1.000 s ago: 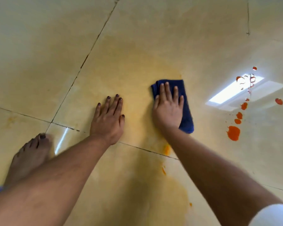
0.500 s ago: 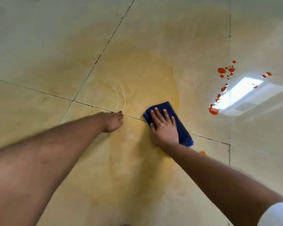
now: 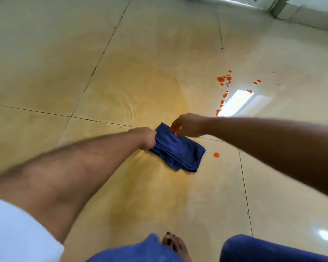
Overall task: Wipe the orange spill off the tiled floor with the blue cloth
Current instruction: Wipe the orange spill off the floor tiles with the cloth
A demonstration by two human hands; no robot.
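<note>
Now both hands — left hand, right hand — pinching blue cloth

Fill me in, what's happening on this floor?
A person is crouched over a tiled floor, both hands on a folded blue cloth: left hand grips its near-left edge, right hand pinches its far edge. A yellow-orange smear surrounds the cloth. Orange drops further right and one spot beside the cloth remain unwiped.

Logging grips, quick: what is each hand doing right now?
Left hand: grips the left end of the cloth.
Right hand: fingers curled at the cloth's far edge; a pinch cannot be told.
</note>
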